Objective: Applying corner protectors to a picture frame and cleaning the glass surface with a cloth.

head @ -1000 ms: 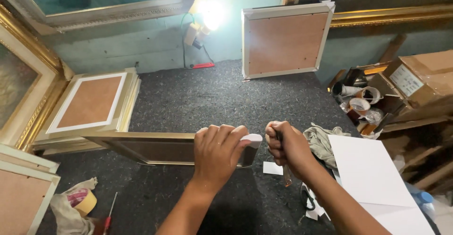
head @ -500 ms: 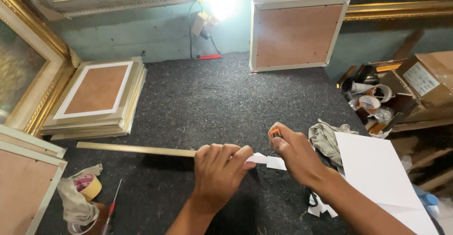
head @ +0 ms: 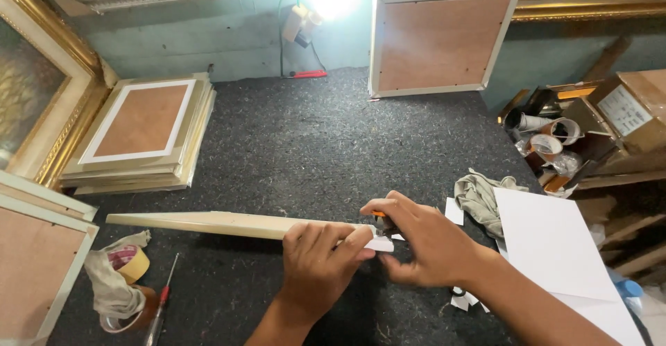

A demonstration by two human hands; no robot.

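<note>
A long pale wooden frame moulding point(head: 208, 223) lies across the dark felt worktop point(head: 305, 152), its right end under my hands. My left hand point(head: 320, 256) presses down on that end, fingers curled over it and over a bit of white paper point(head: 380, 244). My right hand point(head: 420, 238) is closed on a small orange-handled cutter point(head: 378, 215) held against the moulding's end. The blade itself is hidden by my fingers.
A stack of frames point(head: 142, 131) lies at the left; a framed backing board point(head: 440, 37) leans on the wall. Tape rolls point(head: 132, 266), a rag and a red screwdriver point(head: 158, 308) sit lower left. White sheet point(head: 555, 249), grey cloth point(head: 482, 193) and a cluttered box point(head: 562, 145) at right.
The frame piece that stood on edge has been laid flat on the felt. Both hands dropped with it and closed in on its right end, with the right hand now over the paper.
</note>
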